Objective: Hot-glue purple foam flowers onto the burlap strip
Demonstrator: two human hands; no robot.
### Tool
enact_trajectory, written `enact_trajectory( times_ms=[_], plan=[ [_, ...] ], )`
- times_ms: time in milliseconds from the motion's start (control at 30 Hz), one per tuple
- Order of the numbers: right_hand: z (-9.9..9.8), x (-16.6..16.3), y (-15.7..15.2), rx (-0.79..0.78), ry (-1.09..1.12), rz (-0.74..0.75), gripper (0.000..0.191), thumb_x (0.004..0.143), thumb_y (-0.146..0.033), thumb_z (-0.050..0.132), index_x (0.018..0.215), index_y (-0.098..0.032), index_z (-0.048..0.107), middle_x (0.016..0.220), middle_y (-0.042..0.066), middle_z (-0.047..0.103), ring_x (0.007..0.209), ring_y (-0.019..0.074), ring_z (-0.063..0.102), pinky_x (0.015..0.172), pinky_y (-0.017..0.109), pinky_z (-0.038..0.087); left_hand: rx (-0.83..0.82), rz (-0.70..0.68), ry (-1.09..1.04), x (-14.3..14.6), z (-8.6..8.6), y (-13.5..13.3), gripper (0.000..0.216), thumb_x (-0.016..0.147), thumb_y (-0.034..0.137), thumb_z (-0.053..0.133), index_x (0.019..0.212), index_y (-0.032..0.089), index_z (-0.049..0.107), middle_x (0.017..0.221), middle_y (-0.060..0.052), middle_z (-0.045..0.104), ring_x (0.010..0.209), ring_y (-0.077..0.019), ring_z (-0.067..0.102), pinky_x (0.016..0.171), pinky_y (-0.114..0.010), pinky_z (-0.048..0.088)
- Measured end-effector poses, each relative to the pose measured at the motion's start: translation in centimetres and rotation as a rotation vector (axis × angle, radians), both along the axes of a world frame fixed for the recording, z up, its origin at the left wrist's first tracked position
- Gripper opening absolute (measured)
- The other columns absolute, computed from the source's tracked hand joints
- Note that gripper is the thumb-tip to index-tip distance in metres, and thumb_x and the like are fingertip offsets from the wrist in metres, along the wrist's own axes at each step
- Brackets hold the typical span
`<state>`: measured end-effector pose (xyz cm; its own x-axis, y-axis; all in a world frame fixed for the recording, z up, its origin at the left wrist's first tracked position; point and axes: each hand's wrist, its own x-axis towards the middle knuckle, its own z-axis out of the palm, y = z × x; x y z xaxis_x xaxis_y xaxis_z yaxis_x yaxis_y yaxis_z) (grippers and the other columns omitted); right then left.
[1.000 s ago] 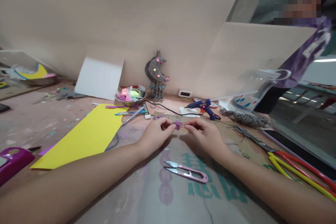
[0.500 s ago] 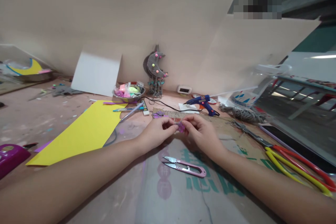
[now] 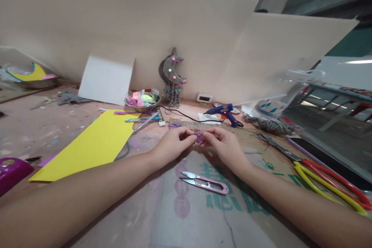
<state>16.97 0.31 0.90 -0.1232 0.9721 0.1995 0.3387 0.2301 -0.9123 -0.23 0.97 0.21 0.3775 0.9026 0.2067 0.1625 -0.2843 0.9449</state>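
Observation:
Between my two hands is a small purple piece [image 3: 199, 137] with some grey on it, too small to tell its exact kind. My left hand [image 3: 177, 143] pinches it from the left with thumb and forefinger. From the right, my right hand [image 3: 222, 145] grips it the same way, fingertips close to the left ones. Pink thread snips [image 3: 205, 183] lie just below the hands on a printed cardboard sheet [image 3: 162, 217]. Another purple and grey piece [image 3: 175, 124] rests behind my left hand.
A blue glue gun [image 3: 225, 113] with a lit red light stands behind my right hand. Red and yellow handled scissors [image 3: 316, 174], a phone [image 3: 328, 162] and grey yarn [image 3: 269, 125] lie right. Yellow paper [image 3: 90, 145] lies left. A decorated grey moon [image 3: 171, 70] stands at the back.
The purple piece has turned slightly and shows more of itself between the fingertips. Both hands stay in nearly the same place.

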Motion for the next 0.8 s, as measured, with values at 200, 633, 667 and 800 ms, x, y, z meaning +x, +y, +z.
enact_trajectory(
  times_ms=[200, 633, 667, 800],
  plan=[
    [0.2, -0.2, 0.0, 0.083, -0.076, -0.034, 0.022, 0.077, -0.034, 0.054, 0.080, -0.015, 0.064, 0.070, 0.003, 0.066, 0.063, 0.0144, 0.061, 0.060, 0.025, 0.049, -0.078, -0.026, -0.088, 0.3, -0.1, -0.2, 0.029, 0.074, 0.027, 0.057, 0.100, 0.014, 0.061, 0.076, -0.003, 0.064, 0.060, -0.0098, 0.054, 0.055, -0.020, 0.041],
    [-0.4, -0.3, -0.5, 0.334, -0.273, -0.076, 0.017, 0.080, -0.029, 0.054, 0.084, -0.019, 0.067, 0.081, 0.002, 0.070, 0.071, 0.0155, 0.065, 0.067, 0.027, 0.051, -0.103, 0.006, -0.022, 0.4, 0.2, -1.0, 0.030, 0.073, 0.036, 0.058, 0.095, 0.016, 0.062, 0.066, 0.001, 0.057, 0.047, -0.0059, 0.047, 0.041, -0.016, 0.035],
    [-0.4, -0.3, -0.5, 0.348, -0.286, -0.075, 0.017, 0.080, -0.029, 0.054, 0.084, -0.020, 0.067, 0.081, 0.002, 0.071, 0.072, 0.0156, 0.065, 0.067, 0.027, 0.051, -0.103, -0.001, -0.033, 0.5, 0.2, -1.1, 0.030, 0.074, 0.035, 0.058, 0.095, 0.016, 0.062, 0.066, 0.001, 0.057, 0.047, -0.0056, 0.047, 0.041, -0.016, 0.036],
    [-0.4, -0.2, -0.4, 0.377, -0.324, -0.074, 0.017, 0.081, -0.028, 0.053, 0.086, -0.020, 0.066, 0.084, 0.002, 0.071, 0.075, 0.0159, 0.065, 0.070, 0.027, 0.051, -0.126, -0.002, -0.071, 0.6, 0.3, -1.2, 0.029, 0.074, 0.034, 0.058, 0.095, 0.015, 0.061, 0.072, 0.000, 0.059, 0.051, -0.0062, 0.049, 0.044, -0.016, 0.037]
  ],
)
